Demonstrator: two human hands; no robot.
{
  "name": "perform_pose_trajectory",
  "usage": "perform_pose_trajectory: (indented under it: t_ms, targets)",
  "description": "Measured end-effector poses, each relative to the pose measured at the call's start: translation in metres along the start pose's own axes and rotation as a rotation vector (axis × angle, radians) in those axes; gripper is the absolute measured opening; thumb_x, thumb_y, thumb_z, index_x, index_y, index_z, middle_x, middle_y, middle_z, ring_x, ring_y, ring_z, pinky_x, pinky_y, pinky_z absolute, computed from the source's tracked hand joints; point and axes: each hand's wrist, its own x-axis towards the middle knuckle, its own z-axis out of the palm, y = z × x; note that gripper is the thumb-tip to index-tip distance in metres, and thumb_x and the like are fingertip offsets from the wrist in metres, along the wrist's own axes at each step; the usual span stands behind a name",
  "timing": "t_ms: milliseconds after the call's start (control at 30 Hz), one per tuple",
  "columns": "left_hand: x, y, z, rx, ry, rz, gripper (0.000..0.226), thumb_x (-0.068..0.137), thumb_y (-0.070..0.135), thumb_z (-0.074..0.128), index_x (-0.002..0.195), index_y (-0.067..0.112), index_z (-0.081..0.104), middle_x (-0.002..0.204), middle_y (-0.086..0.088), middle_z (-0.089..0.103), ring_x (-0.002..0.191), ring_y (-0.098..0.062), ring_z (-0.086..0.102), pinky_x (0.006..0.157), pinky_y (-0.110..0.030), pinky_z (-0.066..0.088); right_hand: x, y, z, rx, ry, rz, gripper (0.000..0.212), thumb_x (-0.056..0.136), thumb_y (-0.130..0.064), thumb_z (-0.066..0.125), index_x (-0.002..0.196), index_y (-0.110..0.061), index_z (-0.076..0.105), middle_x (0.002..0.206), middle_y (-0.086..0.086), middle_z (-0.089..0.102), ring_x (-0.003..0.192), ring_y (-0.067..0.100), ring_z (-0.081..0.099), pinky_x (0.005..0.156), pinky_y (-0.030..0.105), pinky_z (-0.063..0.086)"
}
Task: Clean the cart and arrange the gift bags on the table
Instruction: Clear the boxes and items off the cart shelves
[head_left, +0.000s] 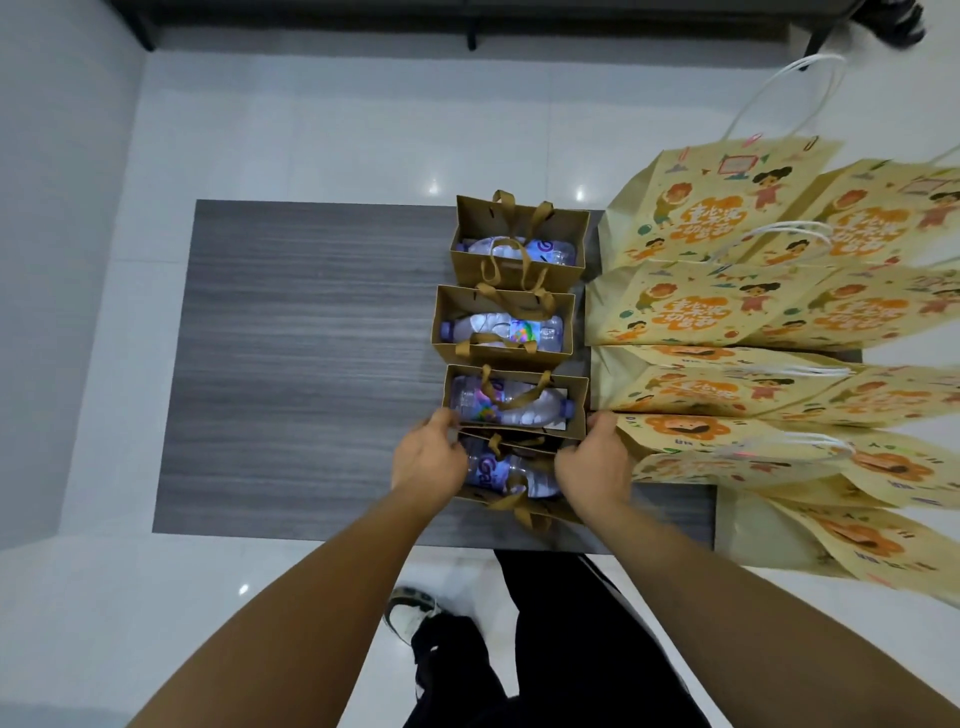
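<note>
Left hand (428, 457) and right hand (592, 457) each grip the nearest brown bag (511, 480) sides, squaring it into the 12 o'clock row on the tabletop (311, 364).

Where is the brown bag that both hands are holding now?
In the head view the brown bag sits at the table's near edge, nearest in a column of four, between the left hand and right hand, beside the yellow bags.
</note>
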Motion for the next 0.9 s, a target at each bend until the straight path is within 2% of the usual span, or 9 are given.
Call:
perform_pose_trajectory:
  t_ms: [100, 200, 333, 400, 500, 600, 700, 767, 900]
  targets:
    - [-0.004, -0.013, 0.004, 0.034, -0.014, -0.001, 0.028, 0.097, 0.022, 0.056, 0.125, 0.026, 0.061, 0.120, -0.008, 0.064, 0.104, -0.026, 0.062, 0.088, -0.036, 0.055, -0.012, 0.009, 0.009, -0.027, -0.021, 0.023, 0.040, 0.082, -0.008, 0.063, 0.114, -0.016, 0.042, 0.098, 0.007, 0.059, 0.099, 0.036, 0.062, 0.072, 0.033, 0.038]
    - [-0.006, -0.034, 0.010, 0.037, -0.093, -0.028, 0.029, 0.097, 0.020, 0.058, 0.126, 0.021, 0.064, 0.108, -0.010, 0.069, 0.090, -0.024, 0.065, 0.077, -0.028, 0.051, -0.014, 0.013, 0.016, -0.060, -0.041, -0.006, 0.053, 0.082, -0.007, 0.069, 0.125, -0.012, 0.038, 0.106, 0.012, 0.060, 0.102, 0.037, 0.060, 0.073, 0.034, 0.041]
    - [-0.010, -0.053, 0.023, 0.031, -0.139, -0.099, 0.019, 0.097, 0.036, 0.062, 0.110, 0.023, 0.066, 0.109, -0.007, 0.069, 0.097, -0.023, 0.063, 0.079, -0.026, 0.044, -0.012, 0.016, 0.017, -0.049, -0.015, -0.004, 0.064, 0.082, -0.005, 0.071, 0.136, -0.013, 0.037, 0.110, 0.015, 0.063, 0.104, 0.038, 0.061, 0.074, 0.034, 0.041]
    - [-0.010, -0.052, 0.029, 0.012, -0.124, -0.118, 0.021, 0.098, 0.043, 0.060, 0.101, 0.022, 0.064, 0.097, -0.003, 0.066, 0.091, -0.019, 0.058, 0.077, -0.028, 0.043, -0.012, 0.017, 0.017, -0.044, -0.003, -0.015, 0.064, 0.082, -0.002, 0.070, 0.137, -0.014, 0.038, 0.110, 0.016, 0.064, 0.104, 0.038, 0.062, 0.076, 0.035, 0.043]
    - [-0.006, -0.046, 0.032, 0.049, -0.065, -0.123, 0.022, 0.100, 0.034, 0.058, 0.094, 0.015, 0.067, 0.094, -0.009, 0.069, 0.092, -0.026, 0.063, 0.076, -0.031, 0.049, -0.015, 0.020, 0.016, -0.043, 0.006, -0.024, 0.066, 0.083, -0.001, 0.066, 0.140, -0.015, 0.037, 0.112, 0.015, 0.064, 0.105, 0.038, 0.061, 0.081, 0.041, 0.049]
    - [-0.005, -0.043, 0.029, 0.164, -0.126, -0.135, 0.015, 0.095, 0.025, 0.056, 0.085, 0.014, 0.059, 0.103, -0.015, 0.067, 0.101, -0.032, 0.062, 0.076, -0.033, 0.046, -0.017, 0.019, 0.016, -0.046, 0.009, -0.046, 0.068, 0.083, 0.002, 0.063, 0.143, -0.016, 0.035, 0.113, 0.016, 0.063, 0.106, 0.038, 0.060, 0.084, 0.042, 0.049]
    - [-0.007, -0.047, 0.026, 0.225, -0.186, -0.146, 0.022, 0.094, 0.023, 0.055, 0.073, 0.015, 0.058, 0.098, -0.013, 0.070, 0.088, -0.026, 0.062, 0.073, -0.030, 0.044, -0.015, 0.011, 0.019, -0.035, -0.005, -0.076, 0.068, 0.084, 0.000, 0.062, 0.144, -0.018, 0.035, 0.113, 0.015, 0.064, 0.107, 0.037, 0.061, 0.085, 0.040, 0.050]
    - [-0.009, -0.050, 0.022, 0.223, -0.189, -0.163, 0.021, 0.094, 0.024, 0.056, 0.080, 0.012, 0.065, 0.097, -0.014, 0.071, 0.086, -0.028, 0.065, 0.071, -0.031, 0.047, -0.014, 0.007, 0.021, -0.030, -0.022, -0.084, 0.068, 0.084, -0.003, 0.063, 0.144, -0.017, 0.035, 0.111, 0.015, 0.065, 0.106, 0.038, 0.062, 0.085, 0.042, 0.052]
    - [-0.020, -0.046, 0.012, 0.190, -0.152, -0.144, 0.023, 0.096, 0.020, 0.054, 0.105, 0.008, 0.071, 0.108, -0.017, 0.070, 0.101, -0.034, 0.064, 0.082, -0.037, 0.053, -0.020, 0.006, 0.021, -0.086, -0.046, -0.105, 0.070, 0.083, -0.007, 0.065, 0.145, -0.015, 0.032, 0.106, 0.015, 0.063, 0.101, 0.038, 0.063, 0.078, 0.039, 0.049]
